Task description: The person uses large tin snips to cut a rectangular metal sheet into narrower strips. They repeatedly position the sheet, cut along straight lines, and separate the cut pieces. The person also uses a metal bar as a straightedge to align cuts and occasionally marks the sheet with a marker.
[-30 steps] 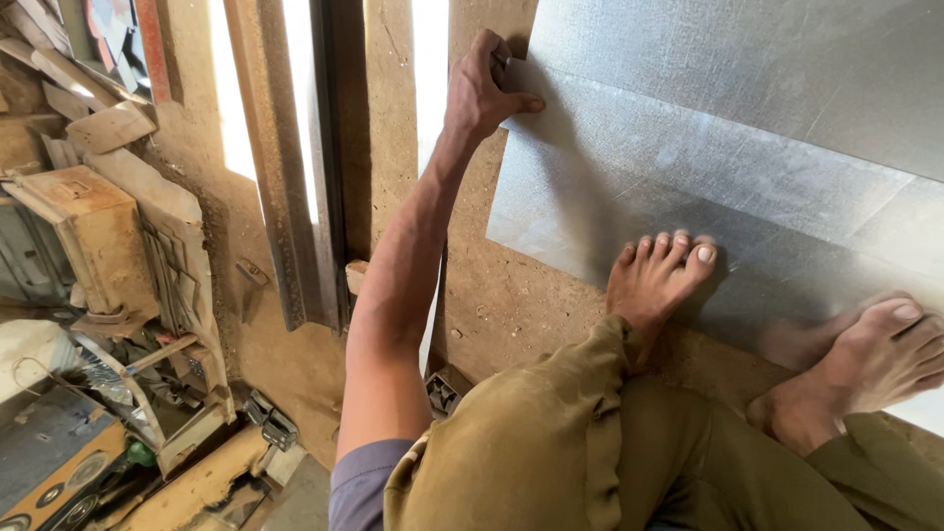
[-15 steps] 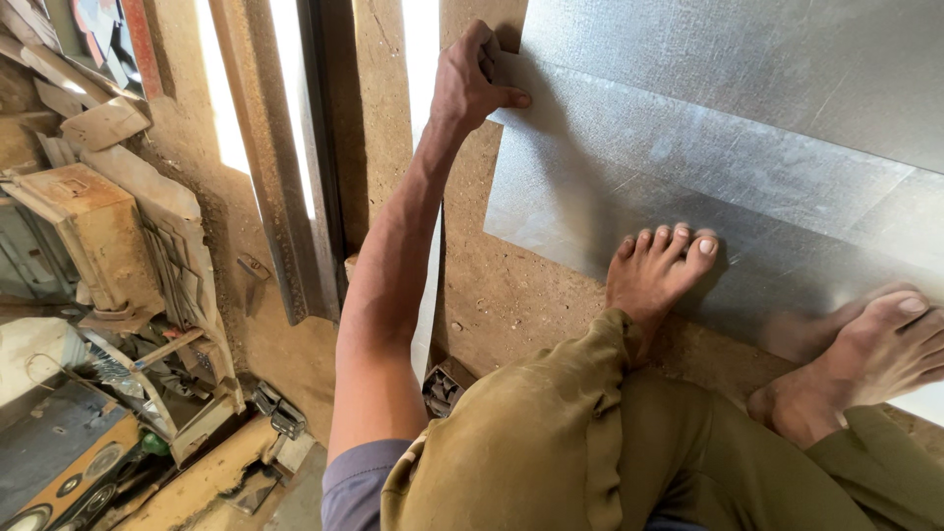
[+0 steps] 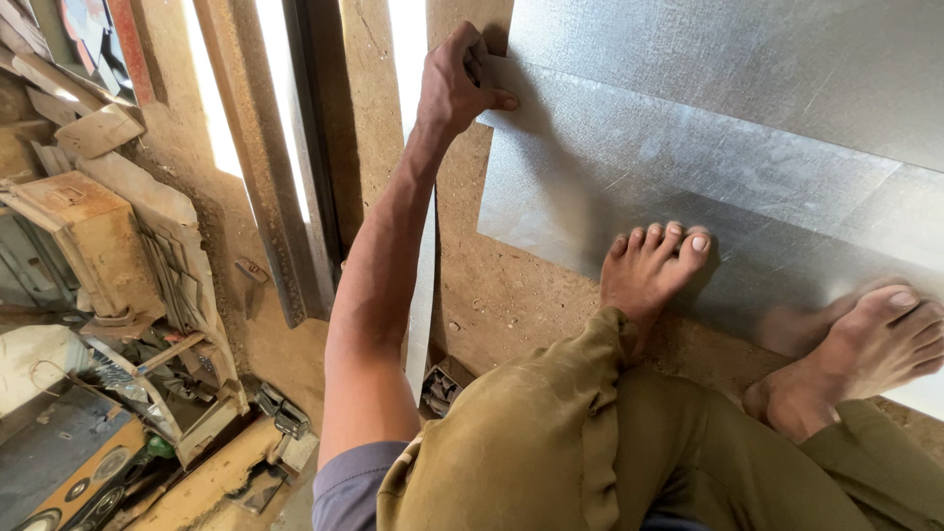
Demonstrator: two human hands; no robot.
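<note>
A big wooden board (image 3: 511, 295), dusty and brown, fills the middle of the view and serves as the work surface, and across its right half lies a wide sheet of grey galvanised metal (image 3: 688, 147), flat, with a faint crease running across it. Both bare feet are planted on that sheet: one foot (image 3: 649, 270) near its lower edge, the other foot (image 3: 865, 344) further right. To the left the room drops away into clutter: upright timber planks (image 3: 285, 177) with daylight between them, a worn wooden box (image 3: 84, 236), scrap metal and tools below (too jumbled to name each piece). Up top, the left hand (image 3: 457, 84) is curled over the sheet's near corner, fingers closed on the edge, thumb pressed flat on the metal. The right hand is out of view, so its state cannot be told.
</note>
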